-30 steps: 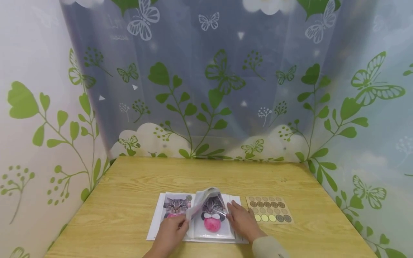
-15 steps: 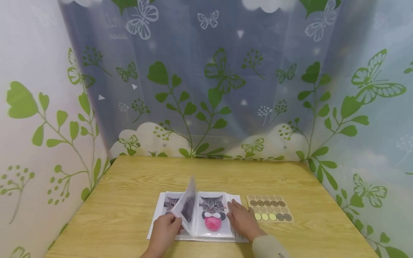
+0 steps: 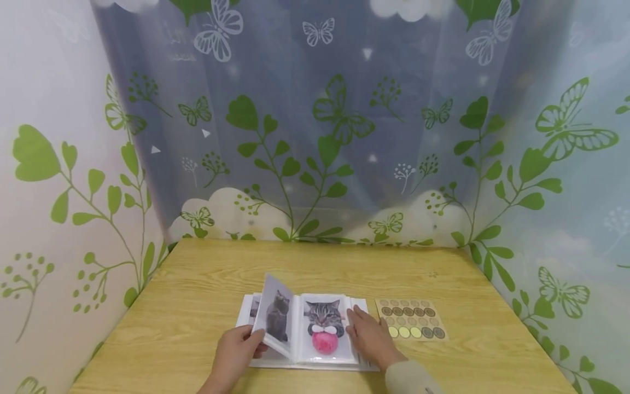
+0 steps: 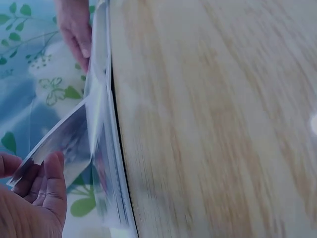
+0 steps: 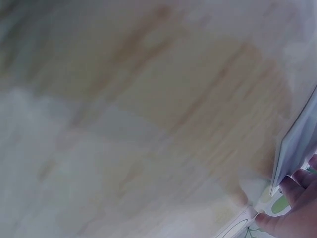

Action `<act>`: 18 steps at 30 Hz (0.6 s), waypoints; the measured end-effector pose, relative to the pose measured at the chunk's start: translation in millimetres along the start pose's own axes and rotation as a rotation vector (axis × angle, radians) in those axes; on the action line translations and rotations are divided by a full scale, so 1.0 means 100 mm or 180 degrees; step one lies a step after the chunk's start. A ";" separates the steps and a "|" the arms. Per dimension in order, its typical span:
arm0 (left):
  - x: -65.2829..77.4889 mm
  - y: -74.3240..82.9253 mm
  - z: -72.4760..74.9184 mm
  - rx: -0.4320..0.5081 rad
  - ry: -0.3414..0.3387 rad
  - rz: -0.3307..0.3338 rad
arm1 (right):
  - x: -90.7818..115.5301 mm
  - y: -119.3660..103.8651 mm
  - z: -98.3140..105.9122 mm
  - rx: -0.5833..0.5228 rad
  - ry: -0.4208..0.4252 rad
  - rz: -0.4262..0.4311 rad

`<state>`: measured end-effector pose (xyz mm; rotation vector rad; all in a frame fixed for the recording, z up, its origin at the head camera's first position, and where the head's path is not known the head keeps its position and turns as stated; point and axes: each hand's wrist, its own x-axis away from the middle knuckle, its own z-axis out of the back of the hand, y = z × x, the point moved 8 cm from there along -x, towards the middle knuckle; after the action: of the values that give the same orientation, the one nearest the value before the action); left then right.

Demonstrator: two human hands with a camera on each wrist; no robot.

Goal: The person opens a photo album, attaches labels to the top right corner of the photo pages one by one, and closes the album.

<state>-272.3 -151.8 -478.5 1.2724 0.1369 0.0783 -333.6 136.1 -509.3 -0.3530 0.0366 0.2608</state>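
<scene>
A photo album point(image 3: 366, 358) lies spread on the table, with a photo of a cat with a pink ball point(image 3: 325, 343) on its right side. My left hand point(image 3: 236, 353) pinches the outer edge of a raised album page point(image 3: 278, 312), which shows a dark cat sitting. In the left wrist view that page point(image 4: 67, 134) slants up from the album, its edge between the fingers of my left hand point(image 4: 39, 203). My right hand point(image 3: 371, 340) rests with extended fingers on the album's right margin. The right wrist view catches this hand point(image 5: 297, 203) beside the album's edge point(image 5: 294, 144).
Right of the album lies a tan sheet with rows of round stickers point(image 3: 410, 320), some brown, some yellow, close to my right hand. The wooden table point(image 3: 197, 273) meets a patterned curtain point(image 3: 315, 164) at the back, and similar curtains hang at both sides.
My left hand has moved left, turning the page over from the right side past upright, so its dark cat photo now shows. My right hand has stayed in place on the album.
</scene>
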 end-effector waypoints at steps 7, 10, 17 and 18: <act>-0.03 -0.14 0.13 0.0279 0.0050 0.0189 | -0.01 0.00 0.01 -0.0003 -0.0005 0.0008; -0.04 -0.19 0.18 0.0351 0.0064 0.0256 | 0.00 -0.01 0.02 -0.0009 -0.0017 0.0004; -0.07 -0.31 0.26 0.0414 0.0097 0.0369 | 0.00 -0.01 0.03 0.0005 -0.0001 0.0006; -0.08 -0.32 0.27 0.0401 0.0101 0.0389 | 0.00 -0.01 0.03 0.0004 -0.0008 0.0000</act>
<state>-276.5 -188.0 -501.2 1.4052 0.0923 0.1975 -333.6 136.1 -506.2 -0.3515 0.0344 0.2611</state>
